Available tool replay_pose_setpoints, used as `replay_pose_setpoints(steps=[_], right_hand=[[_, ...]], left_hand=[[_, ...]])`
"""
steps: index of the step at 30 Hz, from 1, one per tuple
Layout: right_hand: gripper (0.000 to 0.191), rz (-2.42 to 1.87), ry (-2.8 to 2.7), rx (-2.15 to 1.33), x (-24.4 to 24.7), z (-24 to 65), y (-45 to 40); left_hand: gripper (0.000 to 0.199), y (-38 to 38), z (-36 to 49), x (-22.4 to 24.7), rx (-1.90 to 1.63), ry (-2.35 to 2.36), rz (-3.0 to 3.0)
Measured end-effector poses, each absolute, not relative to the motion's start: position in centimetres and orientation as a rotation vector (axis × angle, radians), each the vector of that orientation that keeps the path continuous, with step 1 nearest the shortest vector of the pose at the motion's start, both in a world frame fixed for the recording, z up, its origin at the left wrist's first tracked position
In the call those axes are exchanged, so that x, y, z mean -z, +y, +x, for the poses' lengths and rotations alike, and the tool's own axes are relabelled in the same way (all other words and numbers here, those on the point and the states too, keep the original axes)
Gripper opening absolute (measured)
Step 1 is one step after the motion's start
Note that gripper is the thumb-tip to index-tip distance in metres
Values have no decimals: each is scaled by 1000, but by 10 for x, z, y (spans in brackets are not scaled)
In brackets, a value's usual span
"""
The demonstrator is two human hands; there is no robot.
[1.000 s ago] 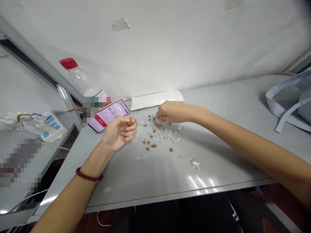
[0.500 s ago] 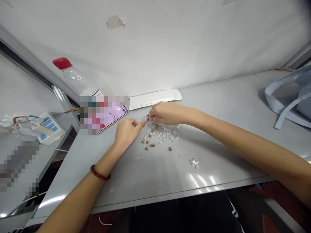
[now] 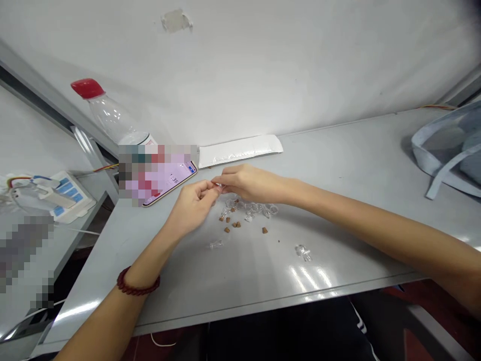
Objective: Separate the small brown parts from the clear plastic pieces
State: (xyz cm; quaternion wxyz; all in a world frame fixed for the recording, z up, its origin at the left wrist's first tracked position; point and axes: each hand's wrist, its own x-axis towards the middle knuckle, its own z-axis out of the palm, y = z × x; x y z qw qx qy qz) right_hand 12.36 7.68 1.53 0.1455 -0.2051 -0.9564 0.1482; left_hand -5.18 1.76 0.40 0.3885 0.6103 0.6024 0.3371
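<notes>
- The near edge (image 3: 263, 306) of the grey tabletop (image 3: 210, 286) slants across the lower part of the view, well apart from both hands; the table also ends on the left, beyond the phone (image 3: 171, 180).
- At the back stands the white wall (image 3: 300, 65), with a flat white packet (image 3: 240, 150) lying just in front of it, behind the hands.
- The widest run of tabletop for moving lies right, between the right forearm and a pale blue bag (image 3: 424, 153); another stretch lies between the pile and the near edge.
- Room is tighter to the left, where the phone lies near the left hand (image 3: 195, 203) and a red-capped bottle (image 3: 112, 113) stands behind it.
- The left hand and right hand (image 3: 248, 183) meet at the fingertips, fingers bent, just above the tabletop. How tightly each is closed, and whether a small piece sits between the tips, I cannot tell.
- The pile of small clear pieces (image 3: 259, 208) lies just below and partly under the right hand.
- Small brown stoppers (image 3: 236, 224) lie scattered along the pile's near side, a lone one to the right.
- One clear vial (image 3: 216, 244) lies apart on the left, and a little clear cluster (image 3: 302, 252) on the right, both nearer the edge.
</notes>
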Motion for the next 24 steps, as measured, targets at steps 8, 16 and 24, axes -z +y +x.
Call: replay_pose_setpoints(steps=[8,16,24], right_hand=[[20,-547,-2695,-320,-24,125,75],[24,-793,-2851,-304,-53,145,83],[22,-621,-2820,-451,-47,138,73]], left_hand=[[38,15,-52,-2,-888,1185,1303],[36,13,-49,-3,-903,1193,1232],[40,14,-48,4,-908,1176,1337]])
